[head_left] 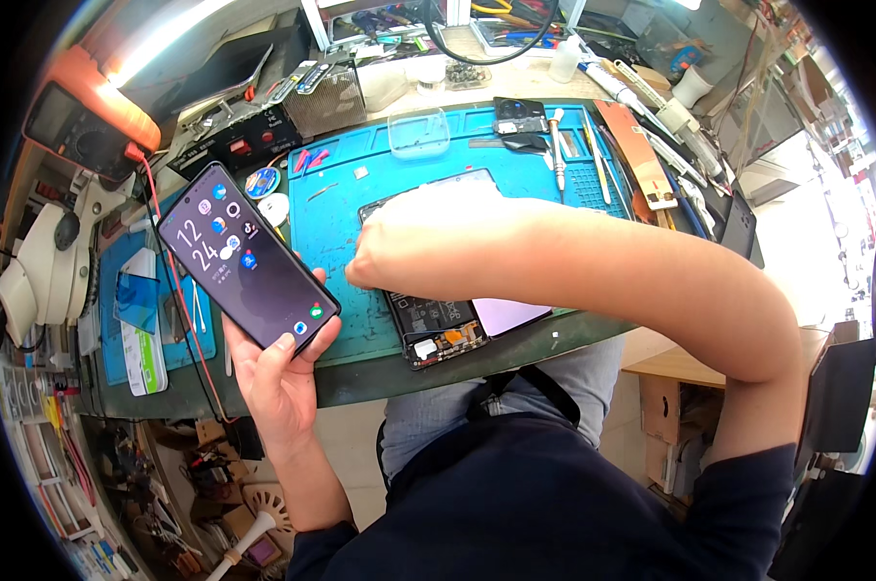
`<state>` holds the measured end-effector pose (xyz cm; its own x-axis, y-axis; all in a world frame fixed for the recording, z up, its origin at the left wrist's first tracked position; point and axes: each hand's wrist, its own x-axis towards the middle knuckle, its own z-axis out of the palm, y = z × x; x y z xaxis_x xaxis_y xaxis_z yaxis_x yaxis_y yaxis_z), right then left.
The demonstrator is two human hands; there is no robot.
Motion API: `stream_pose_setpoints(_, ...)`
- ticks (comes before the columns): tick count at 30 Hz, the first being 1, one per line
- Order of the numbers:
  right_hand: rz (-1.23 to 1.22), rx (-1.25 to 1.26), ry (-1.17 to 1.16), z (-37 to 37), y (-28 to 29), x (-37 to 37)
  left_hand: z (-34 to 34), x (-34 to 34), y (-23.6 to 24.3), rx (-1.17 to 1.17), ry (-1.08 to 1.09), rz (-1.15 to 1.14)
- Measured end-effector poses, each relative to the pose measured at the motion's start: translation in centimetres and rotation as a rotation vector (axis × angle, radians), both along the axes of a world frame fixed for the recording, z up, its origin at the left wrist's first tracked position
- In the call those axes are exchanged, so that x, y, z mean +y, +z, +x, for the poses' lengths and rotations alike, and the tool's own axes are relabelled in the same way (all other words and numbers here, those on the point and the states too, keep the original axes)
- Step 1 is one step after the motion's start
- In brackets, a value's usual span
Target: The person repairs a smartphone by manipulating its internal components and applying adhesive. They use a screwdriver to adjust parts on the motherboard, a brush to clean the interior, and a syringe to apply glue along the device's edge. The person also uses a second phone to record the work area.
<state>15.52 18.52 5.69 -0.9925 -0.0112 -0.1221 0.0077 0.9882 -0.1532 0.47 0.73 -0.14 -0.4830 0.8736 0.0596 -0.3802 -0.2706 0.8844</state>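
Note:
My left hand (278, 373) grips a smartphone (249, 247) by its lower end, thumb on the front edge. Its screen is lit with a dark purple home screen, and it tilts up to the left over the edge of the blue work mat (322, 203). In front of me on the mat lies an opened phone (433, 324) with dark inner parts bared; a pale lilac panel (510, 318) is beside it. My right hand (389, 252) is curled closed above that phone and covers its upper part. Whether anything is between those fingers is hidden.
An orange multimeter (79, 126) stands at the far left with red and black leads hanging down. A clear plastic box (418, 133), a dark phone part (520, 116) and a screwdriver (559, 160) lie along the mat's back. Several tools crowd the right side.

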Motion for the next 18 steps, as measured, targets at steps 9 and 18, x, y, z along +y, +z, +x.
stream_pose_setpoints(9,-0.298,0.562,-0.355,3.2,1.5,-1.3,-0.8,-0.6,-0.4,-0.035,-0.141,0.051)
stream_pose_setpoints(18,-0.372,0.733,-0.464,4.0,-0.9,-7.6,0.0,-1.6,0.1,0.054,-0.269,0.115)
